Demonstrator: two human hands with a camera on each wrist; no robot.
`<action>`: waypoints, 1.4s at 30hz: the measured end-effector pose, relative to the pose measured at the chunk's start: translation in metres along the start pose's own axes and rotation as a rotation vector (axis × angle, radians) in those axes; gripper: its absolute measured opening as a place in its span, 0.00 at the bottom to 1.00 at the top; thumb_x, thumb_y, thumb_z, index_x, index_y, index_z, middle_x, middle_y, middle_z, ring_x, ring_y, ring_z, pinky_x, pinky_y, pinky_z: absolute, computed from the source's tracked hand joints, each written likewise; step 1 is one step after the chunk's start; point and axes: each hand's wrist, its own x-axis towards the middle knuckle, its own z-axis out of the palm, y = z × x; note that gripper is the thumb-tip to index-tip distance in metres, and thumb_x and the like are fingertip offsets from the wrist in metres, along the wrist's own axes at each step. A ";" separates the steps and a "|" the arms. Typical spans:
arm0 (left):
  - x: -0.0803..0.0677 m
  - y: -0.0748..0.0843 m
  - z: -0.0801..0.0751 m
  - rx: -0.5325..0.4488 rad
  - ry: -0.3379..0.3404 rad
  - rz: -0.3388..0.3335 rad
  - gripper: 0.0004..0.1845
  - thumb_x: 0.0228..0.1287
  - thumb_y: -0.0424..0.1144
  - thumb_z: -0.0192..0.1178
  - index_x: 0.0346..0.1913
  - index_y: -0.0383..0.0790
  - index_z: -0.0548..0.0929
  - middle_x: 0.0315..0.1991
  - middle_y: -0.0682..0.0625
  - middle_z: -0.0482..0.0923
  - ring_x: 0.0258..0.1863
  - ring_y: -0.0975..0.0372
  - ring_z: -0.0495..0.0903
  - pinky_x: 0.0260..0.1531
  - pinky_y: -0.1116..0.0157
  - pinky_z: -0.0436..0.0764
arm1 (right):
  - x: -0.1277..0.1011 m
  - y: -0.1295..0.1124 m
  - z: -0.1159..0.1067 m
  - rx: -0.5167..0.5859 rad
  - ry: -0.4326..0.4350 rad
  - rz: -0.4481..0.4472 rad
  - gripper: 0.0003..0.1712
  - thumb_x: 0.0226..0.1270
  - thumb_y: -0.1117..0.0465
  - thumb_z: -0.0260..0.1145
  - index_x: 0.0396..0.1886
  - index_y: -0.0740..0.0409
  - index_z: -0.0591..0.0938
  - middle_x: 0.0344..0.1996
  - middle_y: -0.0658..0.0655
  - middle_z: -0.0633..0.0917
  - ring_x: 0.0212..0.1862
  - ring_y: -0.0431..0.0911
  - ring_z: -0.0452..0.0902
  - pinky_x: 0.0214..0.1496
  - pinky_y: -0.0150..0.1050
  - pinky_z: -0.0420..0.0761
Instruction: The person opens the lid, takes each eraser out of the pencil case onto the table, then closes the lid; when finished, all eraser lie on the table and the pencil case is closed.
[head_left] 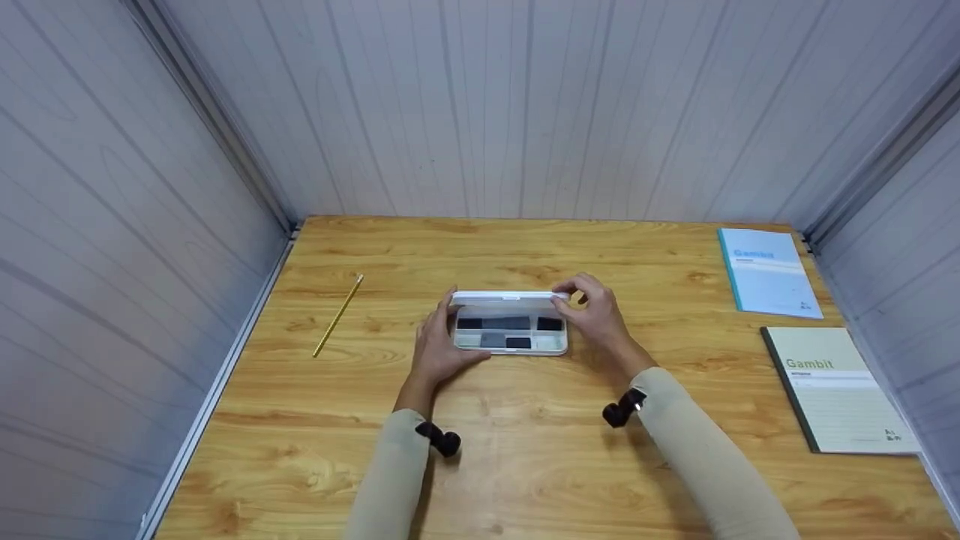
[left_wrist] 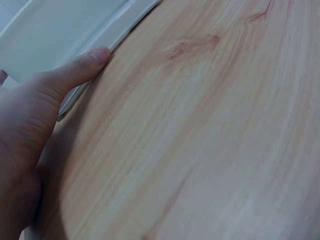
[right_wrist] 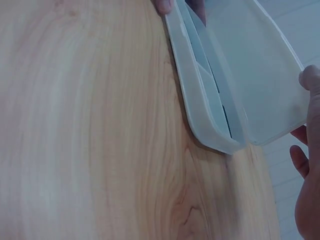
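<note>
A white plastic pencil case [head_left: 512, 352] lies on the wooden table with its lid [head_left: 495, 298] raised along the far side. Dark and pale sections show inside it; whether these are contents or liners I cannot tell. My left hand [head_left: 439, 349] grips the case's left end, the thumb along the front edge, as the left wrist view also shows. The lid's right corner is pinched between thumb and fingers of my right hand [head_left: 598, 316]. In the right wrist view the lid [right_wrist: 260, 75] stands tilted back from the compartmented base [right_wrist: 200, 115].
To the left, a yellow pencil [head_left: 337, 316] lies slantwise on the table [head_left: 525, 465]. Two notebooks are at the right: a blue-spined one [head_left: 772, 281] farther back and a dark-spined one [head_left: 836, 405] nearer. Panelled walls [head_left: 487, 112] border the back and sides.
</note>
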 end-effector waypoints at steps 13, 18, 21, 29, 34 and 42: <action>0.000 -0.001 0.001 -0.024 0.009 -0.001 0.80 0.40 0.51 0.95 0.93 0.51 0.51 0.75 0.43 0.84 0.81 0.43 0.75 0.86 0.35 0.61 | 0.015 -0.001 0.002 0.070 0.038 0.072 0.07 0.74 0.67 0.76 0.48 0.63 0.91 0.44 0.63 0.92 0.47 0.41 0.81 0.44 0.29 0.77; -0.001 0.000 0.000 -0.040 0.012 0.011 0.80 0.40 0.51 0.95 0.93 0.55 0.51 0.75 0.43 0.84 0.81 0.43 0.75 0.86 0.35 0.61 | 0.021 0.003 0.005 0.131 0.060 0.149 0.07 0.75 0.66 0.77 0.49 0.64 0.91 0.46 0.64 0.92 0.46 0.38 0.80 0.43 0.28 0.77; -0.001 -0.001 0.000 -0.042 0.016 0.019 0.79 0.39 0.51 0.95 0.93 0.56 0.52 0.74 0.43 0.84 0.80 0.43 0.76 0.85 0.35 0.62 | 0.024 0.004 0.007 0.163 0.066 0.187 0.08 0.76 0.65 0.76 0.50 0.63 0.91 0.46 0.64 0.92 0.46 0.38 0.79 0.43 0.30 0.78; -0.001 -0.002 0.000 -0.031 0.011 0.018 0.78 0.39 0.52 0.95 0.93 0.54 0.55 0.74 0.42 0.85 0.77 0.45 0.78 0.82 0.37 0.64 | 0.029 0.003 0.010 0.171 0.082 0.218 0.09 0.78 0.64 0.75 0.51 0.65 0.90 0.46 0.66 0.91 0.45 0.39 0.78 0.44 0.27 0.75; 0.000 -0.003 -0.001 -0.024 0.011 0.018 0.78 0.38 0.52 0.95 0.92 0.54 0.56 0.73 0.43 0.85 0.75 0.45 0.78 0.81 0.38 0.65 | 0.030 0.002 0.009 0.160 0.081 0.216 0.10 0.78 0.64 0.76 0.52 0.65 0.91 0.47 0.66 0.92 0.46 0.39 0.78 0.45 0.29 0.75; 0.001 -0.002 -0.001 -0.011 -0.005 0.002 0.77 0.39 0.53 0.95 0.92 0.54 0.56 0.73 0.42 0.84 0.76 0.43 0.76 0.82 0.38 0.64 | 0.025 0.009 0.004 0.190 0.066 0.212 0.15 0.76 0.66 0.76 0.59 0.65 0.91 0.52 0.67 0.93 0.51 0.47 0.82 0.46 0.30 0.78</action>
